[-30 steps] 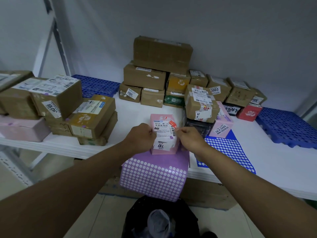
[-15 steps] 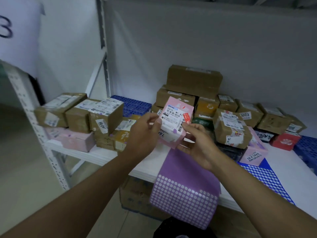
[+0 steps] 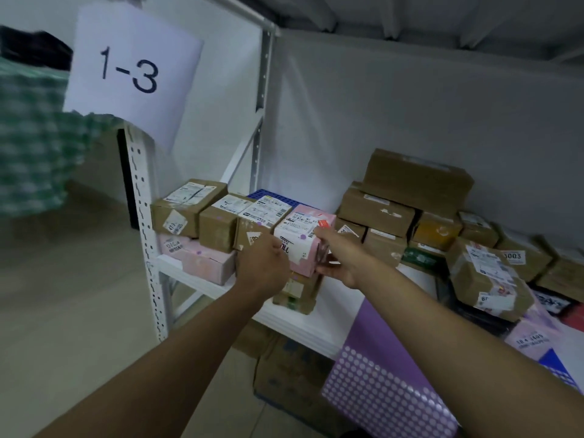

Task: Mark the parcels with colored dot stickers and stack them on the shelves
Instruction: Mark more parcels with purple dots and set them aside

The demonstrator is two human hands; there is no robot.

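Note:
A small pink parcel (image 3: 305, 238) with a white label, a red tag and a purple dot sits on top of a brown box (image 3: 298, 290) in the left stack on the white shelf (image 3: 303, 324). My left hand (image 3: 264, 263) grips its left front side. My right hand (image 3: 336, 257) holds its right side, thumb on the top edge. A purple dot-sticker sheet (image 3: 385, 384) hangs over the shelf's front edge under my right forearm. A blue sticker sheet (image 3: 559, 371) lies at the far right.
Brown boxes (image 3: 218, 222) and a pink box (image 3: 202, 262) fill the shelf's left end beside the white upright post (image 3: 148, 235). A larger pile of brown parcels (image 3: 407, 200) stands at the back right. A paper sign "1-3" (image 3: 132, 71) hangs above.
Both hands have carried the pink parcel from in front of me leftward onto the left stack. The camera has turned left and upward.

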